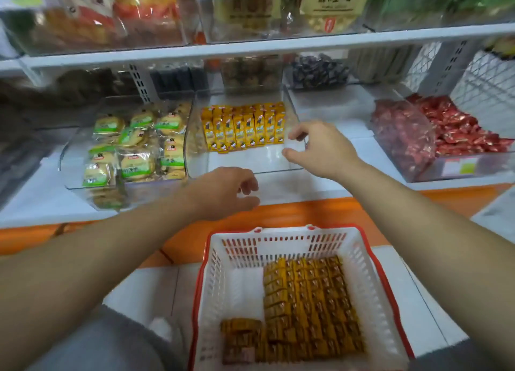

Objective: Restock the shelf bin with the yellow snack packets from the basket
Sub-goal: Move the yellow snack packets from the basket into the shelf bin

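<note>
A clear shelf bin sits on the lower shelf. Two rows of upright yellow snack packets fill its back, and its front half is bare. My right hand pinches the bin's right wall near the front corner between thumb and fingers. My left hand hovers just in front of the bin's front edge, its fingers loosely curled with nothing visible in them. Below, on the floor, a white basket with a red rim holds many more yellow packets, stacked mostly on its right side.
A clear bin of green-labelled biscuits stands to the left, and a bin of red packets to the right. The upper shelf overhangs more bins behind. An orange base strip runs under the shelf.
</note>
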